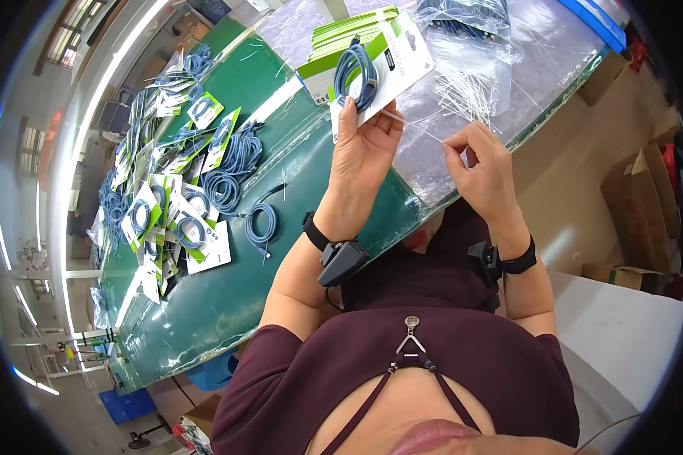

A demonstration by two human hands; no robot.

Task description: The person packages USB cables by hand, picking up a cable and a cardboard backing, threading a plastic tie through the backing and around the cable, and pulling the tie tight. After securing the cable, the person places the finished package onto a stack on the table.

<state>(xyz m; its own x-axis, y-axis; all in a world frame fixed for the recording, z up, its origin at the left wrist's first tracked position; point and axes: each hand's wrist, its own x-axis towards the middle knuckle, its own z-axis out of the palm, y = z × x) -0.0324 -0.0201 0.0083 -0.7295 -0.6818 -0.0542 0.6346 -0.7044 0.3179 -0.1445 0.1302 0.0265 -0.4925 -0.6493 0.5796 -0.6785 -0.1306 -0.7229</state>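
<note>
My left hand (364, 148) grips a white and green backing card (406, 64) by its lower edge, thumb in front. A coiled blue cable (354, 76) lies against the card's face under that thumb. My right hand (479, 163) is closed in a pinch beside it, apart from the card. A thin white tie (430, 137) seems to run from its fingertips toward the card; its far end is hard to make out. Just beyond the right hand lies a bunch of loose white ties (467, 95) on clear plastic.
Behind the held card sits a stack of green cards (353, 30). Carded cables (197, 212) are heaped on the green table (296, 265) to the left, near a loose coiled cable (261, 225). Bagged cables (463, 15) lie at the back. Cardboard boxes (641, 197) stand right.
</note>
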